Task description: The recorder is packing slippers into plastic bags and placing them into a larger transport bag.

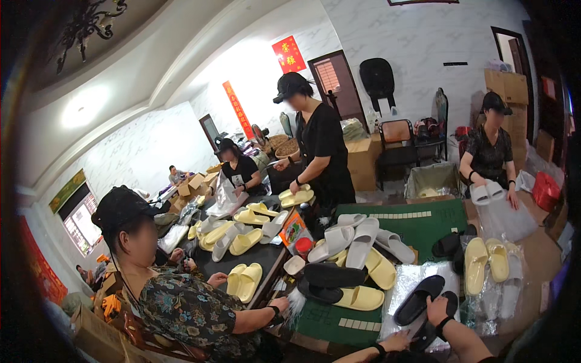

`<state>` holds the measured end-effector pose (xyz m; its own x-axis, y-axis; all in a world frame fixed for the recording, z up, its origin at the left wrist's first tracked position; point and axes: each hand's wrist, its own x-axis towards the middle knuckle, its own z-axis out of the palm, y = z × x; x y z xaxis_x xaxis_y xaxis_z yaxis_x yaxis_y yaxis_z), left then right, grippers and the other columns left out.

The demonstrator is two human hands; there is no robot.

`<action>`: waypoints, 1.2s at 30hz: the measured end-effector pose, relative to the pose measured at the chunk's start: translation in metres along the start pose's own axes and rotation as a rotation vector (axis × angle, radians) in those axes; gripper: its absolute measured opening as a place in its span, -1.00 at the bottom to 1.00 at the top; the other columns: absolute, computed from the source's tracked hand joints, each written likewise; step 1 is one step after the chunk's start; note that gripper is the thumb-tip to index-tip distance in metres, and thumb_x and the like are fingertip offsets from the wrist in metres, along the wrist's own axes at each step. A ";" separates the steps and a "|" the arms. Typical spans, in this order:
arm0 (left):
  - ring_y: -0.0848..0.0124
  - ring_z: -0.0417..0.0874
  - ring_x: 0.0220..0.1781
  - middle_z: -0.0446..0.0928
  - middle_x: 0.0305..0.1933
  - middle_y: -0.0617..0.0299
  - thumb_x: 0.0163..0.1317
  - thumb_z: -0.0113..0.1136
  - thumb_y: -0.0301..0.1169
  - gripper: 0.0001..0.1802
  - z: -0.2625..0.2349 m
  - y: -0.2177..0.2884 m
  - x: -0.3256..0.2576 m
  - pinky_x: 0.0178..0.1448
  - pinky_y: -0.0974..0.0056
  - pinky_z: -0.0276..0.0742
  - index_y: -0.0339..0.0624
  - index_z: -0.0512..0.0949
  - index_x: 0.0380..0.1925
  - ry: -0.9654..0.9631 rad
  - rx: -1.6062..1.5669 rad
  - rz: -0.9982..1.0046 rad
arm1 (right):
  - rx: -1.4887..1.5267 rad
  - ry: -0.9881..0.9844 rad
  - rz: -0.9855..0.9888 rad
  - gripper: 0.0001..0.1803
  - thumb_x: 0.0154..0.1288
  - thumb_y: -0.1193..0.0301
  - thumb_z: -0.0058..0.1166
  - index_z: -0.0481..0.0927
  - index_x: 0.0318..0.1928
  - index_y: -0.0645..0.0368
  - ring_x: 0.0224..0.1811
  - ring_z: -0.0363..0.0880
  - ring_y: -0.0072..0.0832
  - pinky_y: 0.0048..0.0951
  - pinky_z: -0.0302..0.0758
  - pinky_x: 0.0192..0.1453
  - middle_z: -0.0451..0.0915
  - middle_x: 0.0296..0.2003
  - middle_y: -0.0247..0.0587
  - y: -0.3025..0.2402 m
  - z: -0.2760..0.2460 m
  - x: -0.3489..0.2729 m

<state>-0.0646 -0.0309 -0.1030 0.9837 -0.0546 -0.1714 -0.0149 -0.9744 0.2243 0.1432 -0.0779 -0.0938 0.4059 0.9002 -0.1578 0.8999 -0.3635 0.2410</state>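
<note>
At the lower right, my right hand (pixel 437 311) is closed on a pair of black slippers. One black slipper (pixel 417 299) lies tilted sole-side toward the left, and the other is partly covered by my hand. Under them spreads a clear, shiny plastic bag (pixel 394 291). My left hand (pixel 397 342) is low beside the slippers, near the bag's front edge. Its fingers look drawn together, but what they hold is hidden. Left of the bag lie a loose black slipper (pixel 334 274) and a yellow slipper (pixel 361 298).
Grey slippers (pixel 363 243) are piled on the green table (pixel 437 221). Bagged yellow slippers (pixel 475 266) lie at right. A red-lidded jar (pixel 303 245) stands near the pile. Co-workers handle slippers at left (pixel 175 305), across (pixel 321 142) and far right (pixel 491 158).
</note>
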 end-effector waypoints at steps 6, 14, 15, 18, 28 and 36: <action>-0.04 0.39 0.13 0.29 0.14 -0.24 0.09 0.06 -0.05 -0.11 0.026 -0.005 0.001 0.08 0.02 0.41 -0.06 -0.13 0.33 0.046 -0.117 -0.202 | 0.028 0.065 0.077 -0.73 0.15 0.42 -0.11 0.47 -0.11 0.09 -0.20 0.49 -0.22 -0.22 0.30 -0.23 0.53 -0.17 0.03 0.025 -0.026 0.001; -0.12 0.29 0.21 0.19 0.20 -0.31 0.21 -0.05 -0.19 -0.19 -0.022 0.007 -0.009 0.29 0.04 0.17 0.03 -0.26 0.34 -0.112 -0.150 -0.074 | 0.028 0.511 -0.333 -0.84 0.12 0.34 -0.12 0.50 -0.30 0.02 0.00 0.41 -0.07 -0.17 0.35 -0.04 0.47 -0.06 0.13 0.070 -0.041 -0.036; -0.10 0.25 0.24 0.16 0.22 -0.33 0.21 -0.06 -0.20 -0.21 -0.033 0.009 -0.011 0.31 0.05 0.14 -0.02 -0.22 0.34 -0.129 -0.179 -0.106 | 0.038 0.493 -0.361 -0.83 0.13 0.33 -0.13 0.50 -0.29 0.01 0.06 0.38 -0.07 -0.17 0.33 0.02 0.47 -0.04 0.09 0.073 -0.041 -0.036; -0.06 0.15 0.31 0.09 0.26 -0.31 0.22 -0.07 -0.20 -0.25 -0.009 -0.003 -0.010 0.34 0.08 0.07 -0.14 -0.14 0.32 -0.124 -0.218 -0.169 | 0.010 0.464 -0.423 -0.81 0.15 0.32 -0.15 0.50 -0.25 -0.01 0.15 0.31 -0.09 -0.16 0.27 0.13 0.45 0.00 0.03 0.076 -0.046 -0.037; 0.01 0.08 0.36 0.00 0.32 -0.23 0.21 -0.12 -0.04 -0.34 0.014 -0.009 -0.007 0.35 0.11 0.05 -0.02 0.08 0.28 -0.058 -0.225 -0.156 | -0.050 0.245 -0.399 -0.54 0.18 0.18 -0.11 0.45 0.05 0.12 0.30 0.05 -0.04 -0.15 -0.02 0.35 0.17 0.23 0.08 0.048 -0.014 -0.054; -0.05 0.10 0.34 0.03 0.28 -0.34 0.22 -0.17 0.00 -0.37 -0.023 0.010 -0.015 0.35 0.10 0.04 0.08 0.12 0.27 -0.106 -0.135 -0.156 | 0.347 -0.298 0.225 -0.37 0.23 -0.02 -0.22 0.32 0.17 0.15 0.17 0.25 0.04 -0.07 0.09 0.26 0.26 0.11 0.32 0.024 -0.049 -0.072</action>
<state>-0.0751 -0.0352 -0.0761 0.9477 0.0653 -0.3124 0.1673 -0.9352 0.3120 0.1278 -0.1394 -0.0300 0.5784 0.7010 -0.4171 0.7640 -0.6447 -0.0240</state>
